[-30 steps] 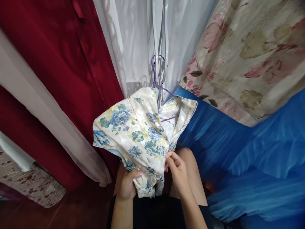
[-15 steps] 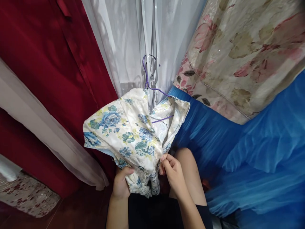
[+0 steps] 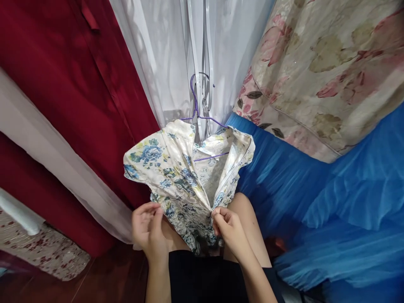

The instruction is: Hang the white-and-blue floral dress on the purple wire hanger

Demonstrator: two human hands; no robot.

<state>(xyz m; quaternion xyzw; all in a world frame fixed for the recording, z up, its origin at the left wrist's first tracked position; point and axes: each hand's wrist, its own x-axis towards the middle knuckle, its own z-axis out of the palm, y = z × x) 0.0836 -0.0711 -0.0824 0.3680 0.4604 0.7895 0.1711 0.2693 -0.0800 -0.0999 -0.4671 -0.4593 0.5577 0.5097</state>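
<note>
A cream short-sleeved garment (image 3: 176, 181) with blue and green flowers hangs in front of me on a purple hanger (image 3: 196, 110). Its neck gapes in a deep V, and the hanger's lower bar shows inside. At the bottom of that V, my right hand (image 3: 227, 225) is closed in a pinch on the garment's front edge. Any small fastener between those fingertips is hidden. My left hand (image 3: 150, 229) is beside the garment's left side, fingers loosely curved and apart, the tips close to the cloth. The garment's lower part is gathered down between my knees.
White hanging straps (image 3: 193, 42) run down behind the hanger, before a white cloth (image 3: 158, 54). Dark red fabric (image 3: 104, 139) hangs at left, with a pale sheer strip (image 3: 63, 155). At right are a floral cloth (image 3: 315, 84) and blue tulle (image 3: 315, 202).
My left hand has let go of the garment's lower cloth and moved left and up. The garment has turned to face me more squarely, its V wider. My right hand keeps its pinch.
</note>
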